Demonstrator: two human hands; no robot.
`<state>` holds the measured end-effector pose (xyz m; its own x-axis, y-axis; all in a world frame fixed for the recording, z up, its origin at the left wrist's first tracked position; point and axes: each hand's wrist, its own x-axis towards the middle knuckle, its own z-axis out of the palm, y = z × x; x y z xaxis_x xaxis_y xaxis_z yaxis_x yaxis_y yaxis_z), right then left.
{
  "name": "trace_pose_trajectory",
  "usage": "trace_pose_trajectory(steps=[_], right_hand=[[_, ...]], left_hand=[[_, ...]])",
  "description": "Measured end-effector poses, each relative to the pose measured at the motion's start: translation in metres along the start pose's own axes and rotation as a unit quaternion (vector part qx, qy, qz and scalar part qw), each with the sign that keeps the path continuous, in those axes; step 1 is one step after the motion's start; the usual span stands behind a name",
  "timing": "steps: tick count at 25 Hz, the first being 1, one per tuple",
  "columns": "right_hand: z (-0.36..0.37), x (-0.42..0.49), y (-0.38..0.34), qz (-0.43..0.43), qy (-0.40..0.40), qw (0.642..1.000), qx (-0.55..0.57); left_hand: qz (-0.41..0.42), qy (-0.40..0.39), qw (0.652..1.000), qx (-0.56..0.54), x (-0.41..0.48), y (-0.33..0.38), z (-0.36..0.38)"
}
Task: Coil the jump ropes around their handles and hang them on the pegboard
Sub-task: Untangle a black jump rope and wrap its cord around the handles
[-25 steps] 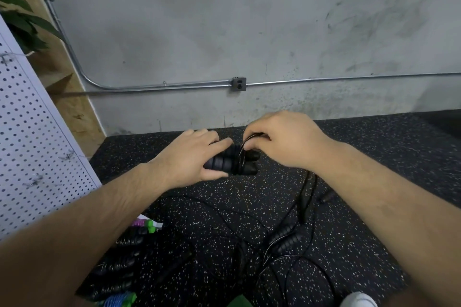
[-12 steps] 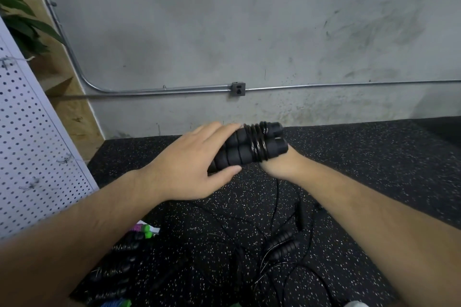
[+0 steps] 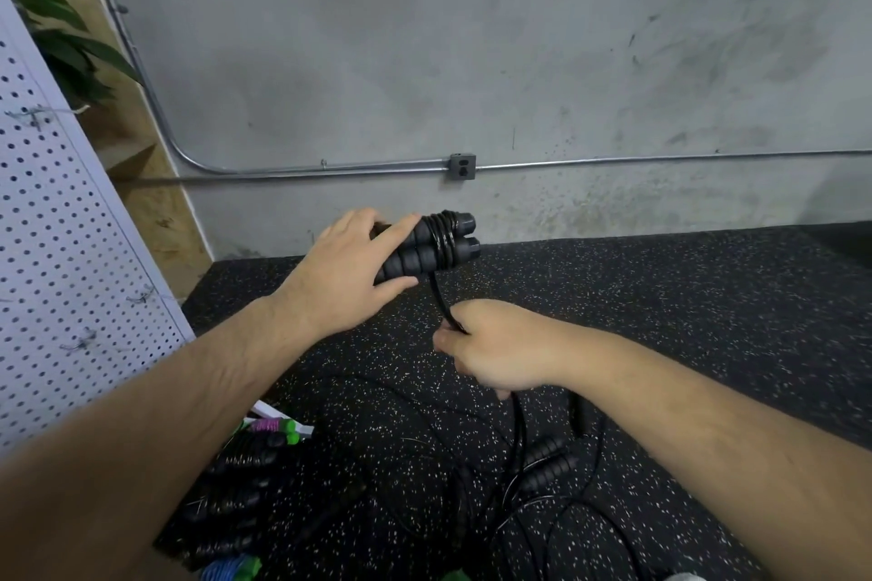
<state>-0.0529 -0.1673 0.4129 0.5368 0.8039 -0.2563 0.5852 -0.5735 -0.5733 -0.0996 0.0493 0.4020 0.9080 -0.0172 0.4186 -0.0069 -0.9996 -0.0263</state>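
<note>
My left hand (image 3: 347, 278) grips a pair of black ribbed jump rope handles (image 3: 427, 250), held side by side and pointing right. Several turns of black rope wrap around them near their right ends. From the handles the black rope (image 3: 441, 302) runs down into my right hand (image 3: 490, 347), which grips it in a fist just below. The rope's slack drops from that fist to the floor. A white pegboard (image 3: 56, 250) with small metal hooks stands at the left.
On the speckled black rubber floor (image 3: 684, 321) lie another pair of black handles (image 3: 547, 462) with loose rope, several coiled black ropes (image 3: 236, 481) at lower left, and green-ended handles (image 3: 278, 427). A grey wall with conduit stands behind, and a plant (image 3: 66, 42) at upper left.
My right hand has come off the handles and dropped below them, pulling the rope down. The handles have stayed in my left hand, with more turns visible than a second ago.
</note>
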Motion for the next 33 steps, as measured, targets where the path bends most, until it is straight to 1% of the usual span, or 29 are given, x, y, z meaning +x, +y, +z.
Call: trace_pose_trajectory(steps=[2, 3, 4, 5, 7, 9, 10, 11, 14, 15, 16, 17, 18, 19, 20, 21, 24, 27, 29, 31, 33], right_hand=[[-0.010, -0.017, -0.010, -0.002, -0.001, 0.999, -0.049], [-0.017, -0.025, -0.016, -0.006, 0.021, 0.996, -0.089], [-0.024, -0.031, -0.019, -0.010, 0.055, 0.988, -0.143], [-0.031, -0.035, -0.020, -0.019, 0.099, 0.973, -0.206], [-0.044, -0.035, -0.016, -0.052, 0.192, 0.932, -0.303], [-0.053, -0.028, -0.005, -0.087, 0.247, 0.909, -0.324], [-0.056, -0.023, 0.003, -0.099, 0.259, 0.908, -0.315], [-0.059, -0.019, 0.011, -0.106, 0.260, 0.913, -0.295], [-0.071, -0.008, 0.036, -0.079, 0.217, 0.954, -0.190], [-0.073, -0.005, 0.043, -0.073, 0.209, 0.966, -0.133], [-0.074, -0.003, 0.047, -0.074, 0.203, 0.975, -0.054], [-0.072, -0.001, 0.050, -0.079, 0.190, 0.977, 0.047], [-0.068, 0.000, 0.051, -0.081, 0.170, 0.970, 0.153], [-0.061, 0.002, 0.052, -0.074, 0.151, 0.956, 0.242], [-0.051, 0.004, 0.054, -0.062, 0.139, 0.945, 0.291], [-0.039, 0.008, 0.055, -0.047, 0.130, 0.947, 0.291], [-0.006, 0.015, 0.045, -0.018, 0.079, 0.973, 0.216], [0.005, 0.015, 0.031, -0.017, 0.065, 0.970, 0.235], [0.010, 0.012, 0.023, -0.011, 0.044, 0.975, 0.217], [0.015, 0.007, 0.015, 0.000, -0.007, 0.982, 0.187], [0.011, 0.002, 0.004, 0.015, -0.044, 0.985, 0.164]], left_hand=[[-0.005, -0.032, 0.999, 0.003, 0.000, -0.006, 0.004], [0.003, -0.045, 0.999, 0.007, 0.000, -0.007, 0.006], [0.017, -0.057, 0.998, 0.008, 0.000, -0.007, 0.008], [0.034, -0.067, 0.997, 0.002, 0.000, -0.005, 0.009], [0.071, -0.086, 0.993, -0.026, -0.003, 0.002, 0.010], [0.107, -0.100, 0.988, -0.055, -0.006, 0.013, 0.008], [0.121, -0.108, 0.985, -0.066, -0.008, 0.019, 0.007], [0.132, -0.114, 0.982, -0.078, -0.009, 0.025, 0.005], [0.150, -0.116, 0.975, -0.115, -0.014, 0.041, -0.004], [0.150, -0.112, 0.973, -0.132, -0.015, 0.046, -0.008], [0.146, -0.105, 0.971, -0.155, -0.017, 0.049, -0.012], [0.138, -0.097, 0.969, -0.182, -0.019, 0.052, -0.015], [0.126, -0.088, 0.966, -0.208, -0.021, 0.053, -0.019], [0.111, -0.079, 0.964, -0.228, -0.022, 0.052, -0.021], [0.096, -0.066, 0.965, -0.236, -0.022, 0.050, -0.023], [0.081, -0.049, 0.968, -0.232, -0.022, 0.048, -0.024], [0.036, -0.008, 0.980, -0.197, -0.017, 0.037, -0.020], [0.021, 0.013, 0.986, -0.167, -0.014, 0.030, -0.012], [0.001, 0.032, 0.988, -0.150, -0.011, 0.026, -0.009], [-0.016, 0.038, 0.991, -0.126, -0.009, 0.021, -0.006], [-0.021, 0.019, 0.996, -0.087, -0.006, 0.014, 0.000]])
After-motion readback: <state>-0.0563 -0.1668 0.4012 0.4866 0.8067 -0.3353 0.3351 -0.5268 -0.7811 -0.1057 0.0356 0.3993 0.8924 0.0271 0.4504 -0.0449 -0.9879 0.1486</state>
